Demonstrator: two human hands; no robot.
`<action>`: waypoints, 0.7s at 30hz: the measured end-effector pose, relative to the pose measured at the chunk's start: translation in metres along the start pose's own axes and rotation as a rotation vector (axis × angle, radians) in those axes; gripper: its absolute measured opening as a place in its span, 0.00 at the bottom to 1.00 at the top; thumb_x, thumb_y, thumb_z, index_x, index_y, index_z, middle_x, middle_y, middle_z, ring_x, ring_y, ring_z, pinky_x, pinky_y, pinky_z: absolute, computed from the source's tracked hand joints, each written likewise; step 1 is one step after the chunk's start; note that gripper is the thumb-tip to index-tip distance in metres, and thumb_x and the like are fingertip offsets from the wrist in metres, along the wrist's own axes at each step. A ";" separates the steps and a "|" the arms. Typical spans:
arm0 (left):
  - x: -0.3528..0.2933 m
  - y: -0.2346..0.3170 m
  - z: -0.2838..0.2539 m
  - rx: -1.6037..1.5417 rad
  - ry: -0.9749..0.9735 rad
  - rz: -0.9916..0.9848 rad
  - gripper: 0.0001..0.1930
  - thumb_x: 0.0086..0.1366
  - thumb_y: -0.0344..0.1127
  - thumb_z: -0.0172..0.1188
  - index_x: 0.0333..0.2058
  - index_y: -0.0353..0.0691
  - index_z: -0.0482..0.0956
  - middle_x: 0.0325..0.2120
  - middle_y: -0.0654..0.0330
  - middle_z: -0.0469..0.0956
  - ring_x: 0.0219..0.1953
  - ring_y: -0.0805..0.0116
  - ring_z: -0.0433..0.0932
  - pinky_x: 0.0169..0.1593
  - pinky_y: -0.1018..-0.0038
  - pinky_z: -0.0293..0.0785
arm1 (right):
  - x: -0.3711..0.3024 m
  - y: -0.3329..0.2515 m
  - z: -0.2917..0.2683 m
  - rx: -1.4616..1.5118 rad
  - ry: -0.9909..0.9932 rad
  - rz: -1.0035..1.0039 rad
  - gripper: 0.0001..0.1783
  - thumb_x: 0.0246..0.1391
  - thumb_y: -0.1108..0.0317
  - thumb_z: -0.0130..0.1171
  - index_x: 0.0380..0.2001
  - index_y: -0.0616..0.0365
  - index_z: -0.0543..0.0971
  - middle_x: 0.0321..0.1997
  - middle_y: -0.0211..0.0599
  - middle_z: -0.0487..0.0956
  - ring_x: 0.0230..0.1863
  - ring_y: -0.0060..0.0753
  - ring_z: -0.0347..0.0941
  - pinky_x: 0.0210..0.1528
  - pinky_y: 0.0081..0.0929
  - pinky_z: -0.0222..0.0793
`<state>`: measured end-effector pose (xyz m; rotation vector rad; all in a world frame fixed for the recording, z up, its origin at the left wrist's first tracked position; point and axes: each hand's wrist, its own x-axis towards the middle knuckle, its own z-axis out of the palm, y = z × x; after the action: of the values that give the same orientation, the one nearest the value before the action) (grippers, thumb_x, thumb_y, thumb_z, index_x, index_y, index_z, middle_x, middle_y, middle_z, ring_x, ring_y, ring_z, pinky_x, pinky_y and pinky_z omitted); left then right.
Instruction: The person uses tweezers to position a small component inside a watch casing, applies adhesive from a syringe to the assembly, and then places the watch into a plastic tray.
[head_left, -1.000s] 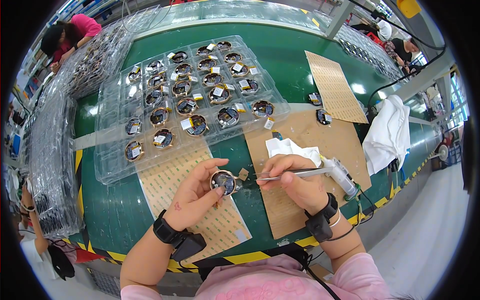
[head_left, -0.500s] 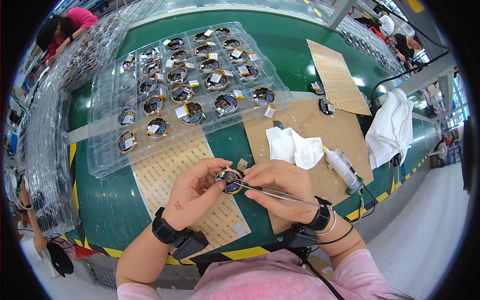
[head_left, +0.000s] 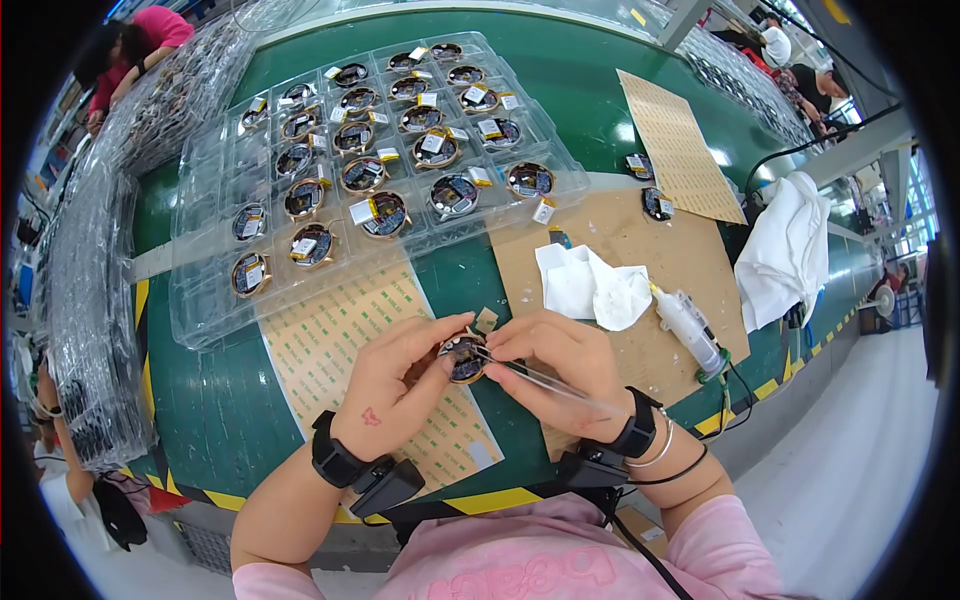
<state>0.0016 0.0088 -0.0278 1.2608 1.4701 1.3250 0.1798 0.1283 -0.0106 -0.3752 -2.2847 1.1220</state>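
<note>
Between the thumb and fingers of my left hand (head_left: 398, 372) is a round watch case (head_left: 467, 358) with a gold rim, its inner circuitry facing up. My right hand (head_left: 560, 370) pinches a pair of metal tweezers (head_left: 545, 381), whose tips reach into the open case. Fine detail at the tips is too small to make out. Below my hands lies a tan adhesive sheet (head_left: 345, 325) with rows of small printed pieces. A small tan piece (head_left: 487, 320) sits just beyond the case.
A clear plastic tray (head_left: 215, 300) holds several similar watch cases at the back left. To the right are a brown board (head_left: 600, 385), crumpled white tissue (head_left: 592, 288), a corded translucent syringe-like tube (head_left: 690, 330), another tan sheet (head_left: 680, 150) and a white cloth (head_left: 783, 250). People work farther off.
Both hands and the watch case have shifted slightly to the right. My right fingers have closed in nearer to the case, with the tweezers held more steeply.
</note>
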 end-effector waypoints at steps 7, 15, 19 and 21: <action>0.002 0.008 -0.005 0.196 -0.086 0.122 0.23 0.60 0.18 0.51 0.55 0.39 0.75 0.30 0.56 0.74 0.32 0.62 0.73 0.37 0.73 0.69 | 0.000 -0.001 -0.005 0.376 -0.051 0.320 0.06 0.52 0.77 0.64 0.33 0.62 0.78 0.38 0.39 0.80 0.39 0.26 0.78 0.42 0.21 0.75; 0.004 0.003 -0.005 0.202 -0.099 0.207 0.24 0.62 0.22 0.53 0.58 0.40 0.71 0.34 0.56 0.75 0.32 0.62 0.73 0.37 0.72 0.69 | -0.001 0.003 -0.006 0.430 -0.041 0.358 0.04 0.54 0.76 0.63 0.34 0.62 0.79 0.37 0.39 0.81 0.39 0.25 0.77 0.42 0.21 0.72; -0.001 0.007 -0.001 0.040 -0.116 0.076 0.26 0.60 0.23 0.59 0.58 0.40 0.69 0.38 0.58 0.75 0.34 0.68 0.75 0.37 0.75 0.71 | -0.001 0.001 -0.004 0.428 -0.003 0.333 0.04 0.54 0.76 0.63 0.34 0.61 0.79 0.37 0.39 0.81 0.39 0.25 0.77 0.43 0.21 0.72; -0.004 0.006 0.007 0.003 -0.068 0.046 0.27 0.59 0.24 0.61 0.58 0.40 0.69 0.38 0.59 0.75 0.36 0.71 0.75 0.36 0.76 0.72 | -0.001 0.001 -0.003 0.429 0.024 0.304 0.04 0.54 0.76 0.63 0.34 0.62 0.79 0.38 0.39 0.81 0.40 0.25 0.77 0.43 0.22 0.72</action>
<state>0.0103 0.0065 -0.0232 1.3360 1.4043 1.2978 0.1821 0.1304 -0.0104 -0.5686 -1.9351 1.7048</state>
